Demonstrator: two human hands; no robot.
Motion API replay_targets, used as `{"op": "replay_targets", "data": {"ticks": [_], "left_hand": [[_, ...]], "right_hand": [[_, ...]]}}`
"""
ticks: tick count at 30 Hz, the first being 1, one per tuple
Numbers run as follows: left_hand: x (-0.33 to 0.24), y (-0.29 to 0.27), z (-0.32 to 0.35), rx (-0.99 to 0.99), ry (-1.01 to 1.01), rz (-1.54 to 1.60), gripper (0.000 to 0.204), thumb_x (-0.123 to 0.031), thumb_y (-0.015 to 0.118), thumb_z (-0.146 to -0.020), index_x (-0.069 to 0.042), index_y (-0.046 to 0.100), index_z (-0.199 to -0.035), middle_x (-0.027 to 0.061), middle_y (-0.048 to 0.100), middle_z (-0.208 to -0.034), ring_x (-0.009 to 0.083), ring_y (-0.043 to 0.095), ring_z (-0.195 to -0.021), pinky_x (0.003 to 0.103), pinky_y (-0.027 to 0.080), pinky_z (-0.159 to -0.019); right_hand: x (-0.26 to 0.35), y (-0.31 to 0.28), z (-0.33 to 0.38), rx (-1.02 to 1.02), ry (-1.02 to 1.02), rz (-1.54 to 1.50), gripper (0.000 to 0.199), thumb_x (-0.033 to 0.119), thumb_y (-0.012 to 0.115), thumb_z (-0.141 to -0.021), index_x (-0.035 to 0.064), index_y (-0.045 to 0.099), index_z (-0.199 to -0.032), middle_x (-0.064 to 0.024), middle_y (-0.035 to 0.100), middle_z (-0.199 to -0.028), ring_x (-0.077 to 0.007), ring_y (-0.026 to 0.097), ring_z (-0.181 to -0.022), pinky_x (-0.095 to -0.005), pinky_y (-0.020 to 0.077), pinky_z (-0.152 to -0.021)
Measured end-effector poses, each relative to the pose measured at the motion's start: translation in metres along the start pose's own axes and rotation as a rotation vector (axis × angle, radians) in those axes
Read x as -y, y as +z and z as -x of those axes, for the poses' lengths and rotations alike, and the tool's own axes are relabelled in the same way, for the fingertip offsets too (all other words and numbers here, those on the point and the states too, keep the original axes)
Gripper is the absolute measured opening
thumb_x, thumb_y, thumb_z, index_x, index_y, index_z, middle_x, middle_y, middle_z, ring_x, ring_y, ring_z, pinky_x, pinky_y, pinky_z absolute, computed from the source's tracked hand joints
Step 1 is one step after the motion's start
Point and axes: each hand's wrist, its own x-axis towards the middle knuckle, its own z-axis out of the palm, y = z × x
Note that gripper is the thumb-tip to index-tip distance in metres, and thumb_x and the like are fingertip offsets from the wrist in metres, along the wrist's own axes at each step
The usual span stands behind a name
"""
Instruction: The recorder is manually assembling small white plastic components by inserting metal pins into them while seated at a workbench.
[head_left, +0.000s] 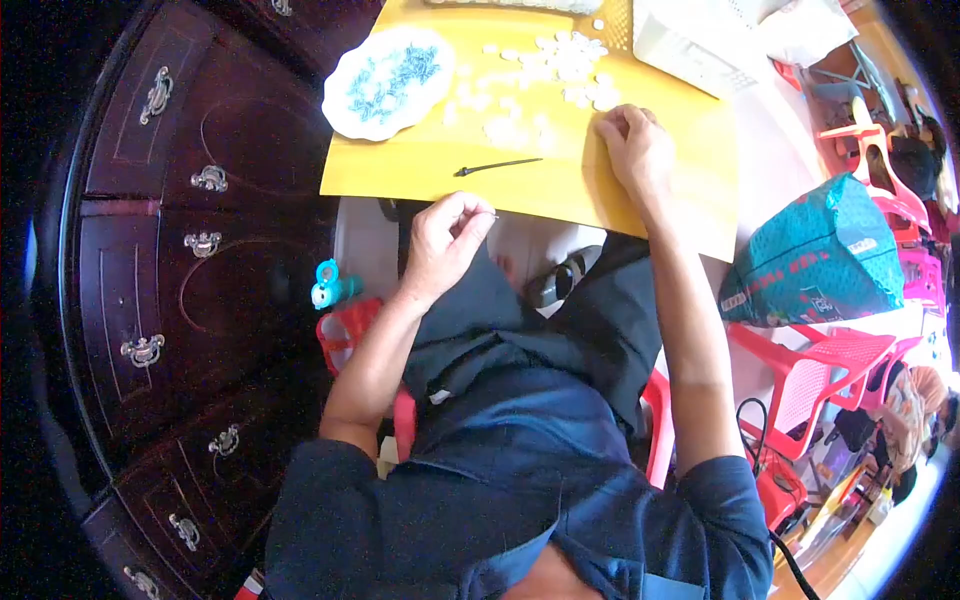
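Observation:
My left hand is held just off the near edge of the yellow tabletop, thumb and forefinger pinched. A tiny pale tip shows at the pinch, too small to name. Over the table's right part, my right hand has its fingers curled together beside small white round pieces; whatever they hold is hidden. A thin black tool with a thicker end lies between the hands near the edge. At the left stands a white scalloped dish with many small blue-grey pieces in it.
A white plastic basket stands at the table's far right. Dark wooden drawers rise close on the left. A teal bag rests on the right above a pink-red plastic chair. A turquoise bottle is below the table's left side.

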Motion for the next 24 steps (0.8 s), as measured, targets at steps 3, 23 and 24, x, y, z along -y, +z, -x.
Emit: {"op": "replay_targets", "data": {"ticks": [3,23,24], "left_hand": [[-0.005,0.003,-0.001,0.008,0.016,0.005,0.005,-0.005,0.062,-0.096,0.0,0.063,-0.095,-0.003,0.059,-0.076,0.0029,0.053,-0.066,0.02,0.044,-0.06],[-0.051,0.068,-0.033,0.085,0.098,0.029,0.005,-0.005,0.067,-0.09,-0.001,0.064,-0.09,0.0053,0.065,-0.076,0.0108,0.06,-0.064,0.027,0.048,-0.059],[-0.054,0.073,-0.034,0.109,0.079,0.024,0.006,-0.005,0.067,-0.09,-0.001,0.064,-0.091,0.0065,0.065,-0.077,0.0126,0.061,-0.064,0.027,0.049,-0.06]], "right_hand": [[-0.001,-0.001,0.001,0.032,0.004,-0.013,0.02,0.02,0.074,-0.085,0.0045,0.068,-0.096,-0.0139,0.069,-0.091,-0.03,0.068,-0.083,-0.0391,0.0536,-0.078],[0.0,-0.043,0.134,0.158,0.343,-1.102,0.017,0.009,0.067,-0.097,0.0036,0.068,-0.113,0.0006,0.069,-0.102,-0.0068,0.062,-0.095,-0.0232,0.0493,-0.086],[0.001,-0.045,0.135,0.148,0.35,-1.112,0.017,0.008,0.067,-0.097,0.0033,0.069,-0.113,0.0001,0.07,-0.103,-0.0066,0.062,-0.095,-0.0232,0.0494,-0.086]]}}
